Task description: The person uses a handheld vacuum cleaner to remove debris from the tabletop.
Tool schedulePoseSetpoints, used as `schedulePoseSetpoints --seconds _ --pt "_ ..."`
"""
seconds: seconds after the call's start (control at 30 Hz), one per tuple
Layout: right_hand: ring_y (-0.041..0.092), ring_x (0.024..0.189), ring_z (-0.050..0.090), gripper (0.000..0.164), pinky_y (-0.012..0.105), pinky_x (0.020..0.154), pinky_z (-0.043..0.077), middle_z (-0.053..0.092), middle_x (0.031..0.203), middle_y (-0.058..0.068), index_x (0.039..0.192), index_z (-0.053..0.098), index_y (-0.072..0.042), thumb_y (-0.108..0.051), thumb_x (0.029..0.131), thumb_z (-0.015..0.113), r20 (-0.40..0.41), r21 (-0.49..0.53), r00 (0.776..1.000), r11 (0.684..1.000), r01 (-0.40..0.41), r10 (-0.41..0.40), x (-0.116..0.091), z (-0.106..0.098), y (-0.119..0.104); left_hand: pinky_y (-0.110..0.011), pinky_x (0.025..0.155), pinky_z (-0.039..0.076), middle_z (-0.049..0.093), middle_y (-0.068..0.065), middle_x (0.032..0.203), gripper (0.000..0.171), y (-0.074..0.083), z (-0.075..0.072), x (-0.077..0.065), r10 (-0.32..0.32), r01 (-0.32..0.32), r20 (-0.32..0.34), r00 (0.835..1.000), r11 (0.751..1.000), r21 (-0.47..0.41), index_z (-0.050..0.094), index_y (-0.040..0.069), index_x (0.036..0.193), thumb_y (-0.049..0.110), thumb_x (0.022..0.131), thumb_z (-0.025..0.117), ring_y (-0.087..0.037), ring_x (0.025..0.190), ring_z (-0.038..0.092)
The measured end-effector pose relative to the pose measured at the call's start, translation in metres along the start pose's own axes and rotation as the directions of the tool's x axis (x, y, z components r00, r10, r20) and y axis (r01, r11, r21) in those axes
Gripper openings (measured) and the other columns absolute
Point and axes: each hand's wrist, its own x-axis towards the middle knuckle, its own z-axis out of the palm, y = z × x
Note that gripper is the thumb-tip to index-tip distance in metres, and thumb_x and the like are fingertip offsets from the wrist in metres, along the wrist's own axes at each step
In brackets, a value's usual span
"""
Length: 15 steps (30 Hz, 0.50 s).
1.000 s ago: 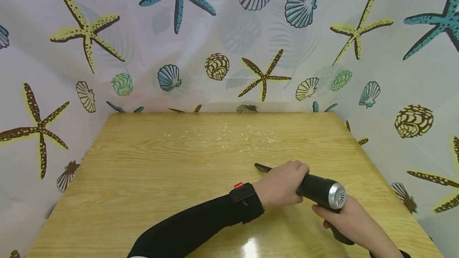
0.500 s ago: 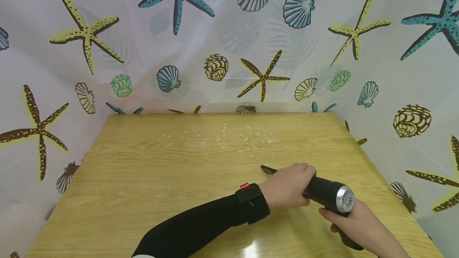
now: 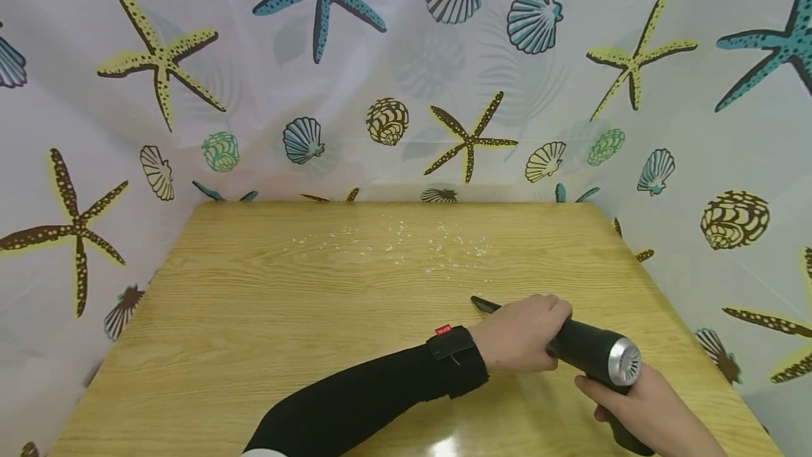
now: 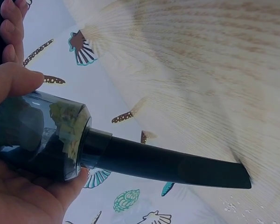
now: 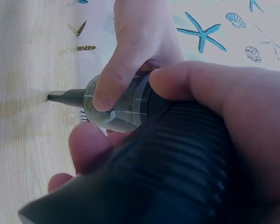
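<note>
A black handheld vacuum cleaner (image 3: 586, 348) with a silver end cap is held above the table's right half, tilted down to the left. My left hand (image 3: 523, 336) grips its front part, around a clear dust cup (image 4: 67, 123) with pale scraps inside. The ribbed handle below is gripped by my right hand (image 3: 656, 411). A flat crevice nozzle (image 4: 177, 163) points at the tabletop; whether its tip touches the wood, I cannot tell. Tiny white bits (image 3: 439, 249) lie scattered over the far middle of the table, beyond the nozzle.
The wood-grain table (image 3: 254, 330) reaches back to a pale curtain (image 3: 254, 118) printed with starfish and shells. This cloth also stands along the left and right sides.
Both hands and the vacuum cleaner have drifted right and slightly nearer to me, so the nozzle tip is farther from the white bits. Both grips stay the same.
</note>
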Motion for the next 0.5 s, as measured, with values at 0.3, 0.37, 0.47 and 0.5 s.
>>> schedulePoseSetpoints --seconds 0.3,0.37,0.47,0.5 --pt "0.029 0.065 0.060 0.075 0.037 0.060 0.045 0.060 0.080 0.016 0.139 0.032 0.006 -0.035 0.087 0.067 -0.005 -0.006 1.000 1.000 0.009 -0.009 -0.0009 0.0001 0.0017 -0.017 0.073 0.045 0.050 0.008 0.100 0.052 0.0001 0.0028 0.0038 0.003 -0.003 0.006 1.000 1.000 0.009 0.050 0.017 0.113 0.031 0.072 0.079 -0.001 0.086 0.044" --pt "0.028 0.065 0.060 0.074 0.037 0.060 0.045 0.061 0.079 0.015 0.138 0.032 0.006 -0.035 0.087 0.067 -0.009 -0.012 1.000 1.000 0.006 -0.007 -0.0012 0.0003 0.0014 -0.017 0.073 0.045 0.050 0.008 0.100 0.052 -0.0003 0.0031 0.0043 0.005 -0.005 0.006 1.000 1.000 0.004 0.050 0.017 0.113 0.030 0.072 0.079 -0.001 0.087 0.044" --pt "0.027 0.066 0.060 0.075 0.037 0.061 0.045 0.061 0.080 0.015 0.139 0.033 0.006 -0.036 0.087 0.067 -0.016 -0.024 1.000 1.000 -0.009 0.008 -0.0018 0.0002 0.0016 -0.016 0.073 0.045 0.050 0.008 0.100 0.052 -0.0008 0.0032 0.0051 0.013 -0.013 0.005 1.000 1.000 -0.002 0.050 0.017 0.113 0.030 0.072 0.078 0.000 0.087 0.044" --pt "0.027 0.066 0.060 0.075 0.037 0.061 0.045 0.061 0.081 0.015 0.139 0.033 0.006 -0.037 0.087 0.067 -0.019 -0.027 1.000 1.000 -0.015 0.015 -0.0020 0.0003 0.0018 -0.016 0.073 0.045 0.049 0.008 0.100 0.052 -0.0010 0.0032 0.0054 0.015 -0.015 0.006 1.000 1.000 -0.003 0.050 0.017 0.113 0.029 0.072 0.078 0.000 0.087 0.044"
